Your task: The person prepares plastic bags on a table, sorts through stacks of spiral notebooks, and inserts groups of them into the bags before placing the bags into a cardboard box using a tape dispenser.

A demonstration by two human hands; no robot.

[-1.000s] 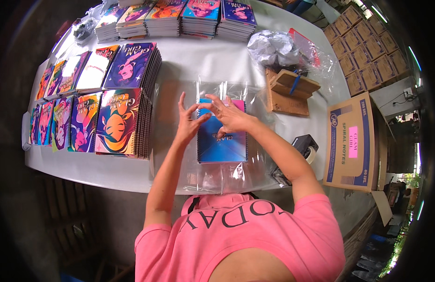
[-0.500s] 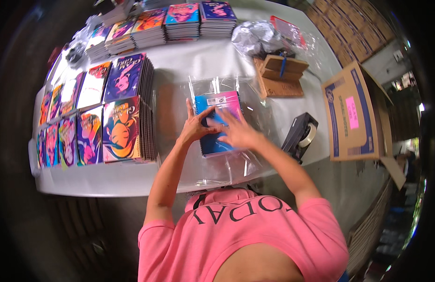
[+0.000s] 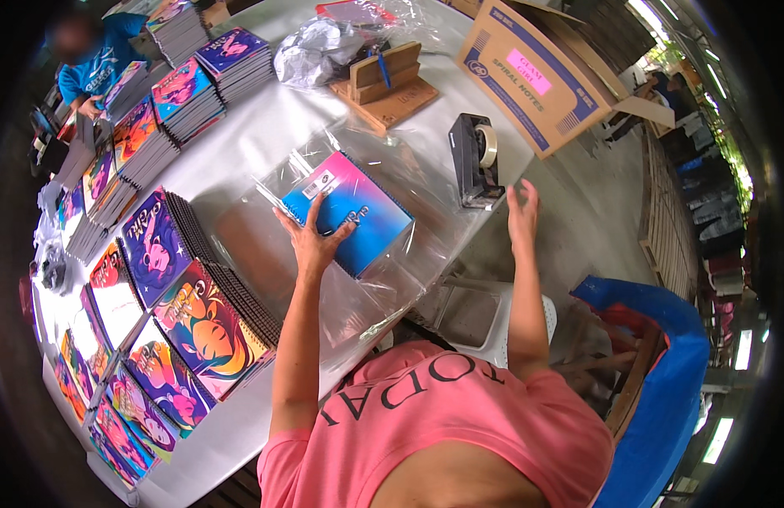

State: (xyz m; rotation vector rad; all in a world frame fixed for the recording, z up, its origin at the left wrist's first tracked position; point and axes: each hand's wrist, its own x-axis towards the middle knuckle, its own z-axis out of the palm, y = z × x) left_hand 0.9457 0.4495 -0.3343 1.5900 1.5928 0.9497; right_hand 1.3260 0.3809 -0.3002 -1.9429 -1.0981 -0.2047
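Note:
A spiral notebook (image 3: 379, 224) with a blue and pink cover and a white label lies on clear plastic film (image 3: 442, 182) on the table. Spread flat over its left part is my left hand (image 3: 314, 241), its fingers pressing the cover. My right hand (image 3: 523, 218) is in the air beyond the table edge, thumb and fingers a little apart, with nothing visible in it. Closest to it stands a black tape dispenser (image 3: 470, 169) with a roll of tape (image 3: 487, 146); a small gap separates the two.
Stacked notebooks (image 3: 210, 330) fill the table's left side, with more stacks (image 3: 184, 102) behind. A wooden stand (image 3: 387, 85) and crumpled plastic (image 3: 316, 52) are at the back. A carton (image 3: 536, 76) sits far right. Another person (image 3: 104, 63) handles notebooks at the far left.
My right hand has left the notebook and moved right, beside the tape dispenser. My left hand stays on the notebook. The view has turned to the right.

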